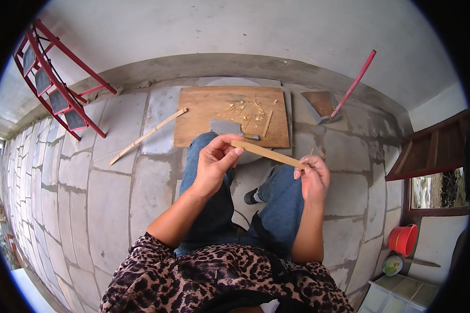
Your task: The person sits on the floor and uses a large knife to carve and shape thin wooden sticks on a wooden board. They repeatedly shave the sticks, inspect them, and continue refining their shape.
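Between my two hands, above my knees, a flat, pale bamboo strip [269,153] slants down to the right. My left hand [215,163] pinches its left end between thumb and fingers. At the other end, the fingertips of my right hand [313,180] are closed on it. Just beyond lies a wooden board [198,120] with a cleaver [225,126] on its near edge, the handle partly hidden behind the strip. Curled shavings [250,108] and a thin strip [268,123] are scattered over the board's right half.
A long bamboo stick [149,135] leans on the board's left edge from the stone floor [109,193]. At the far left stands a red step ladder [52,83]. A dustpan [318,106] with a red handle sits to the right. Further right are a window [437,189] and red bucket [402,239].
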Demonstrator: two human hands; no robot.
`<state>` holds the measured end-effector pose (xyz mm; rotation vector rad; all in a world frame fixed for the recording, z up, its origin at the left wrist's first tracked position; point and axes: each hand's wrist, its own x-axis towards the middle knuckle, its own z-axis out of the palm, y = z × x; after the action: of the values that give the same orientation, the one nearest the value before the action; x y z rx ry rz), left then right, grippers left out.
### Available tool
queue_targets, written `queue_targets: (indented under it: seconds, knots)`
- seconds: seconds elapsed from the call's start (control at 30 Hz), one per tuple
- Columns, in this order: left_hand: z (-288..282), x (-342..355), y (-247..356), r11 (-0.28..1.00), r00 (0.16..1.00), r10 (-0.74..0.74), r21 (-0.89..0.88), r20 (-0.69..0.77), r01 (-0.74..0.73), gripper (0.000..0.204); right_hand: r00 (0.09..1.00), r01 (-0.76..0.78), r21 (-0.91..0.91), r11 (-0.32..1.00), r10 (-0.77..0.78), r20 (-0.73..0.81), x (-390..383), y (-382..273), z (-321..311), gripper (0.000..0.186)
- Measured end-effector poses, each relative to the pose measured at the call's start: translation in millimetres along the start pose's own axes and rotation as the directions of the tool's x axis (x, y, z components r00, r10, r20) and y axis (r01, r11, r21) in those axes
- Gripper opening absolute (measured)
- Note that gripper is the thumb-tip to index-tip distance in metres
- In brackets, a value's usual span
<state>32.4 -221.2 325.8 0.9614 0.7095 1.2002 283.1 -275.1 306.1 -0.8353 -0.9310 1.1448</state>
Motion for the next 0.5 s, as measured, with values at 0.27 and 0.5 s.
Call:
queue_targets:
  seconds: [0.27, 0.5]
  knots:
    - [-0.6, -2.5, -3.5, 0.999, 1.000, -0.004, -0.033, -0.014, 0.004, 0.019, 0.997, -0.060, -0.117, 0.991, 0.065, 0.039, -17.2, 14.8, -1.3, 0.020]
    - [-3.3, 0.0, -6.6, 1.000, 0.996, 0.013, -0.020, -0.088, -0.015, 0.021, 0.995, -0.076, -0.159, 0.984, 0.086, 0.055, -21.8, 19.3, 3.1, 0.014]
